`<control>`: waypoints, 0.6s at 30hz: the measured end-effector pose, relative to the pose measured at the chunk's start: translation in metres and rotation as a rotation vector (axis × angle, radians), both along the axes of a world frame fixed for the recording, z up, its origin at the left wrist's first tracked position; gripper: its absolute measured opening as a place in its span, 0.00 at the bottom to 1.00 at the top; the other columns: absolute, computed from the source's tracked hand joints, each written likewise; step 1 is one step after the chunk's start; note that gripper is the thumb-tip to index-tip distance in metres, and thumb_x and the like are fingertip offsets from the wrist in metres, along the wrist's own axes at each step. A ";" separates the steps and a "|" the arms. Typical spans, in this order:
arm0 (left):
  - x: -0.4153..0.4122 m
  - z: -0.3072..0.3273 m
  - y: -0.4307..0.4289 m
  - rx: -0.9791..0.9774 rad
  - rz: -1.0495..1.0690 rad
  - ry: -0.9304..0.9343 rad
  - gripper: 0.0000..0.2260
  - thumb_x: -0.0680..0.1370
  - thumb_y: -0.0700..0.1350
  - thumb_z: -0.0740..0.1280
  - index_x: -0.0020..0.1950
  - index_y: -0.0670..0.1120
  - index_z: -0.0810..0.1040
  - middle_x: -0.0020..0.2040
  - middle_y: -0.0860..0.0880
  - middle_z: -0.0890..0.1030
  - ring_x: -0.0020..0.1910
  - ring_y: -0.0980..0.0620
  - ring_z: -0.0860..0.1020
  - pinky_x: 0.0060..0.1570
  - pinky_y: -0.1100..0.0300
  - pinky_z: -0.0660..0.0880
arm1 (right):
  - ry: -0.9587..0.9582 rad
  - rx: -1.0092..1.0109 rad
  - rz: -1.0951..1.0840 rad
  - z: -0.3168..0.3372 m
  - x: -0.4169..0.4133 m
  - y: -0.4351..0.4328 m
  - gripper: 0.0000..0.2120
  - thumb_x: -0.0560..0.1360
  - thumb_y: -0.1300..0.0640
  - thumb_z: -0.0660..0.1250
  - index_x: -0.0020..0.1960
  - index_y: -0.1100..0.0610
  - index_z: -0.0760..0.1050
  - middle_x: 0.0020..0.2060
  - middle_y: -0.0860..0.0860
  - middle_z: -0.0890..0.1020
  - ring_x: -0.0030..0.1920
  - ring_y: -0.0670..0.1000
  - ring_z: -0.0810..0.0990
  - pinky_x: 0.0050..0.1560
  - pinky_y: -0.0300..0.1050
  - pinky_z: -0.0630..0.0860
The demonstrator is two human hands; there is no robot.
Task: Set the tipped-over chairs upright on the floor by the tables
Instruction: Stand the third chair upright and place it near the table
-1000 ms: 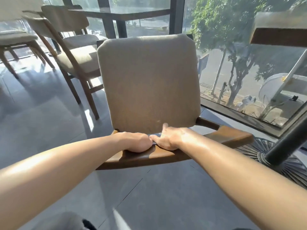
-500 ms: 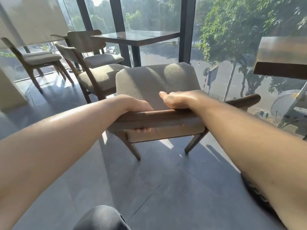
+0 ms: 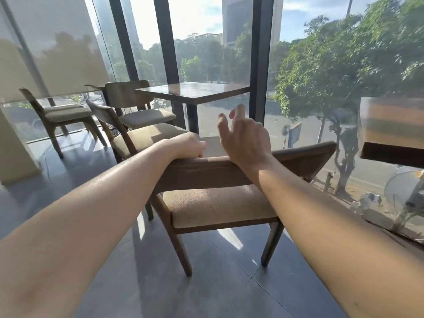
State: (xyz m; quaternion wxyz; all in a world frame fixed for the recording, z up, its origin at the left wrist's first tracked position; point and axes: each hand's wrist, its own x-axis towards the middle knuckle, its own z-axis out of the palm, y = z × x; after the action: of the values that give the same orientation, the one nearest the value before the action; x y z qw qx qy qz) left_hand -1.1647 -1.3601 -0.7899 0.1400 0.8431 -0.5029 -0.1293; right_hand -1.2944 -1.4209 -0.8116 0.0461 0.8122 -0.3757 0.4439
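Observation:
A wooden chair [image 3: 220,205] with a beige seat cushion stands upright on the grey floor right in front of me, its legs on the tiles. My left hand [image 3: 187,145] grips the top rail of its backrest, fingers curled over the far side. My right hand [image 3: 243,138] is lifted just above the rail, fingers spread and relaxed, holding nothing. A wooden table [image 3: 390,131] sits at the right edge, blurred.
Beyond the chair stands a dark square table [image 3: 192,92] on a single post by the glass wall. Three more upright chairs [image 3: 142,136] [image 3: 137,111] [image 3: 62,111] stand to the left. Floor-to-ceiling windows run along the back and right.
The chair swung from tipped back to standing on its legs. My right hand let go of the backrest rail and rose above it; my left hand keeps its grip.

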 end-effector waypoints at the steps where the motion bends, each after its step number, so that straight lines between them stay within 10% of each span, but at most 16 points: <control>1: 0.003 0.005 -0.005 -0.075 0.010 -0.016 0.16 0.81 0.49 0.58 0.50 0.42 0.82 0.53 0.41 0.82 0.52 0.43 0.79 0.48 0.55 0.72 | -0.008 -0.032 0.008 0.001 0.006 -0.005 0.19 0.81 0.44 0.51 0.57 0.59 0.69 0.34 0.54 0.80 0.30 0.55 0.81 0.30 0.44 0.77; 18: 0.063 0.014 -0.086 -0.497 -0.013 -0.083 0.17 0.79 0.46 0.54 0.34 0.45 0.76 0.34 0.45 0.79 0.38 0.48 0.78 0.39 0.55 0.73 | -0.108 -0.219 0.098 -0.005 0.064 -0.088 0.25 0.80 0.40 0.45 0.57 0.59 0.70 0.24 0.49 0.75 0.23 0.53 0.77 0.25 0.40 0.71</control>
State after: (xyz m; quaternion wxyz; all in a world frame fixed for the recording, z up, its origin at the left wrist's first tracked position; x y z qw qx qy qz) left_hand -1.1012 -1.4463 -0.7756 0.3213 0.7841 -0.5299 0.0321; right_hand -1.2303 -1.5088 -0.8167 0.0924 0.7947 -0.2867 0.5269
